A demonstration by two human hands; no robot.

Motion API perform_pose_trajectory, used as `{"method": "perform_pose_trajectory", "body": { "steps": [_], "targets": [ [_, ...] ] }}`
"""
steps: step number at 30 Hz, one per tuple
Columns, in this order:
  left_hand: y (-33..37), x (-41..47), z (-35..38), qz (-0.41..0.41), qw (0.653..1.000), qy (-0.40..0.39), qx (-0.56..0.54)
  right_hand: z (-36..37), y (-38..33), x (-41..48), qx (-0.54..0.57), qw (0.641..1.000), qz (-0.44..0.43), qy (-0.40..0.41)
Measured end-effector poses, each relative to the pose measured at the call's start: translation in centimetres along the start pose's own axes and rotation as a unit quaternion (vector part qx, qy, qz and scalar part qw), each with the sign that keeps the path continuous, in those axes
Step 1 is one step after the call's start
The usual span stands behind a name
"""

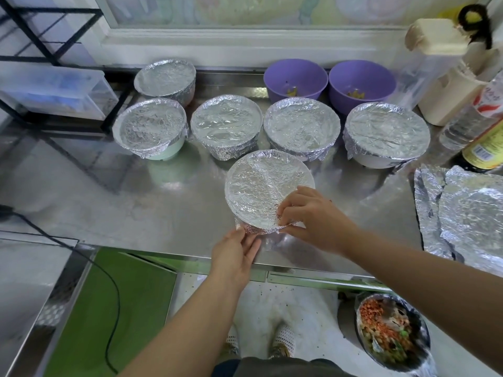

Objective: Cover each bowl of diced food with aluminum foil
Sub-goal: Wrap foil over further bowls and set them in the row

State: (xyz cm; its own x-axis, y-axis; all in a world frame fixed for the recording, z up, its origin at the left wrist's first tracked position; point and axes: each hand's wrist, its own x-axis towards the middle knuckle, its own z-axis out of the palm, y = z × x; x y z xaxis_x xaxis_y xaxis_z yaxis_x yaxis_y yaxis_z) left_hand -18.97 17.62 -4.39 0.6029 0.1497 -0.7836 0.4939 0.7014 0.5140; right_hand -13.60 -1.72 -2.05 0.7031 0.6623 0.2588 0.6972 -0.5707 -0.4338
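A steel worktop is seen from above, with two bare arms reaching in over its near edge.

At the middle of the near edge, the left hand has its grip open. Its fingers are straight, and the fingertips press the loose foil hem under the near rim of a foil-topped bowl. This bowl stands alone just in from the near edge, in front of five wrapped bowls set farther back.

Just to the right, the right hand has its grip closed in a pinch. Fingertips and thumb fold the same hem at the rim.

This looks like the final crimp on this bowl. To do it well, the flat hand should steady the bowl and hold the hem against the wall. The pinching hand should work round the rim in small folds, drawing down rather than outward. Thin foil tears easily, and the top already lies smooth.

Near the back edge, right of centre, two purple bowls stand uncovered. Spare foil sheets lie at the right edge.
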Motion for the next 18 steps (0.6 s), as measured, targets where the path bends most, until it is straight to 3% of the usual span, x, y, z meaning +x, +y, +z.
{"method": "perform_pose_trajectory", "body": {
  "steps": [5, 10, 12, 14, 16, 18],
  "targets": [
    [0.7, -0.1, -0.8, 0.024, 0.998, -0.047, 0.036, 0.0, -0.1, 0.0, 0.001, 1.000, 0.007, 0.001],
    [1.9, 0.5, -1.6, -0.015, 0.993, -0.103, 0.049, 0.0, -0.2, 0.0, -0.005, 1.000, 0.006, 0.000],
    [2.2, 0.8, -1.7, -0.018, 0.991, -0.113, 0.064, -0.3, -0.6, -0.2, -0.028, 0.999, 0.008, 0.032],
    [2.3, 1.1, -1.7, -0.021, 0.989, -0.120, 0.079, -0.3, -2.0, -0.8, -0.043, 0.992, 0.011, 0.117],
    [2.3, 1.4, -1.9, -0.023, 0.989, -0.122, 0.082, 0.3, -4.4, -2.1, 0.019, 0.981, 0.066, 0.181],
    [2.2, 1.5, -2.1, -0.019, 0.988, -0.121, 0.092, 1.3, -7.2, -3.0, 0.159, 0.952, 0.217, 0.143]
  ]
}}
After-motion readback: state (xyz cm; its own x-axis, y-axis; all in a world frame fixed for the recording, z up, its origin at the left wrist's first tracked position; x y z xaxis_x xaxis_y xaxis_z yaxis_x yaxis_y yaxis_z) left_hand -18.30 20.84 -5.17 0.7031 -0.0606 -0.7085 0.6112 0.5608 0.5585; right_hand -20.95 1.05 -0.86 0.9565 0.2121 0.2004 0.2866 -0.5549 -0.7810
